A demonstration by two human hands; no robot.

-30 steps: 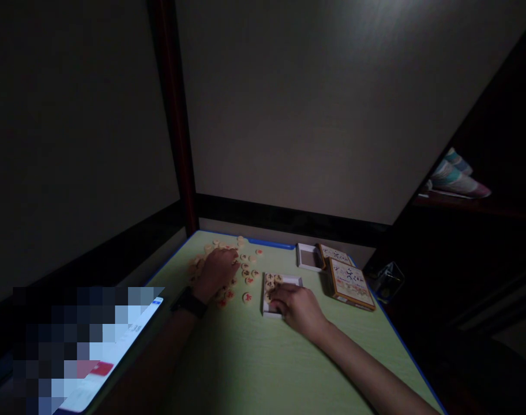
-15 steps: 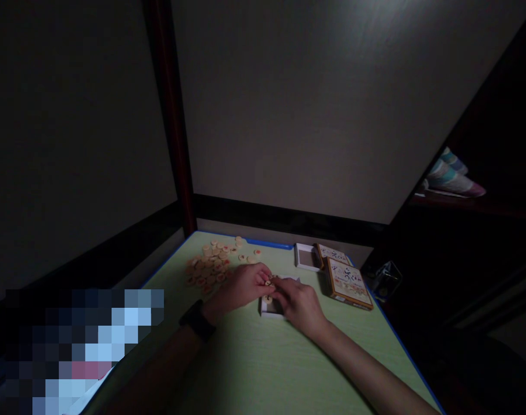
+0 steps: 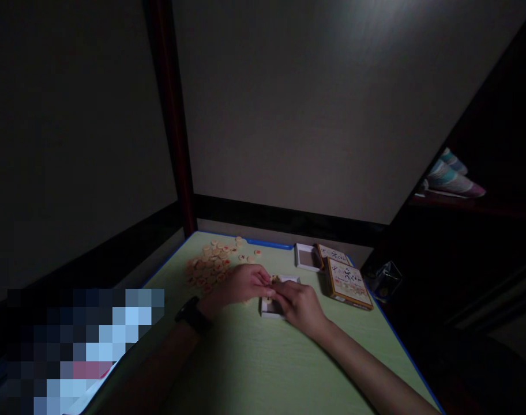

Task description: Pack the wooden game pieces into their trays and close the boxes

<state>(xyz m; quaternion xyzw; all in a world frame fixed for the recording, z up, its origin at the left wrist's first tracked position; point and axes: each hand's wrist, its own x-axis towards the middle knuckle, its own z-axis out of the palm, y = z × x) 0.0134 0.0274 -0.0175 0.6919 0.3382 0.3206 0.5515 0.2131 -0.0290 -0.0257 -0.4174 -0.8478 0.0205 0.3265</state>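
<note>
My left hand (image 3: 248, 282), with a dark watch (image 3: 194, 316) on its wrist, has its fingers closed over a small white box tray (image 3: 271, 311). From the right, my right hand (image 3: 304, 305) reaches in, its thumb and fingers pinched together against the left fingertips. What is between the fingers is hidden. Round wooden Chinese chess pieces (image 3: 274, 278) show in the tray beside the fingertips, partly covered by both hands. A loose pile of such pieces (image 3: 209, 266), some with red characters, lies left of my left hand.
A second white tray (image 3: 307, 257) stands at the table's back edge. Right of it are a printed box lid (image 3: 334, 253) and another printed box (image 3: 348, 282). The green table (image 3: 263, 369) has a blue rim and meets a wall (image 3: 289, 144) behind.
My left hand has shifted slightly left at the wrist, and its fingers lie flatter. The pieces seen between the fingertips are now mostly covered. My right hand has hardly moved.
</note>
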